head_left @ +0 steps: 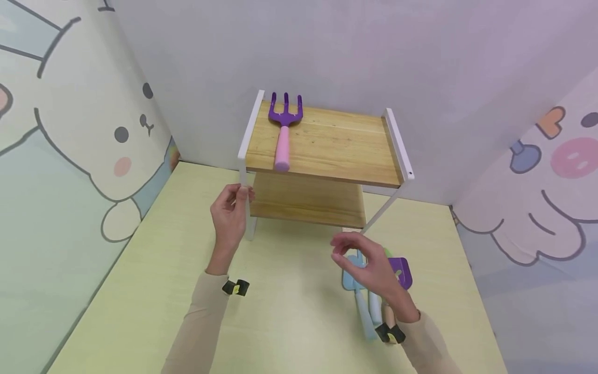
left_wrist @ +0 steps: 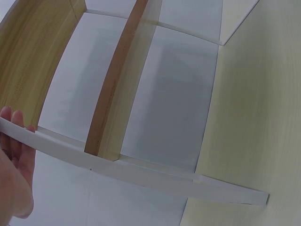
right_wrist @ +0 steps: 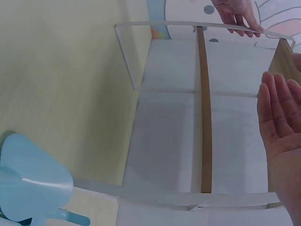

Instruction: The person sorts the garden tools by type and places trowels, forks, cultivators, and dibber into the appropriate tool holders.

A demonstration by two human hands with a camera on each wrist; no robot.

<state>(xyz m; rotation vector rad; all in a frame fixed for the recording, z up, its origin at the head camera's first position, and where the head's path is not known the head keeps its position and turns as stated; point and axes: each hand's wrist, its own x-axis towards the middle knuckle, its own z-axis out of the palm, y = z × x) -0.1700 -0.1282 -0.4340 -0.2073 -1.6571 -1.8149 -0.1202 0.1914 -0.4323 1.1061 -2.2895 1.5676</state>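
Note:
A small two-tier shelf (head_left: 345,145) with wooden boards and white side frames stands against the back wall. My left hand (head_left: 231,210) grips its left front upright (left_wrist: 141,176), with fingers on one side of the bar and thumb on the other. On the top board lies a toy garden fork (head_left: 282,145) with purple tines and a pink handle. My right hand (head_left: 369,265) is held in the air right of the shelf's front, its fingers loosely curved and holding nothing. Below it lie a light blue toy shovel (head_left: 366,317) and a purple tool head (head_left: 405,272).
More toy tool handles, one light blue (head_left: 375,309) and one tan (head_left: 389,316), lie partly hidden under the right forearm. Cartoon-printed side panels (head_left: 107,135) flank the yellowish tabletop (head_left: 280,311). The shelf's lower board (head_left: 306,200) sits beneath the top one.

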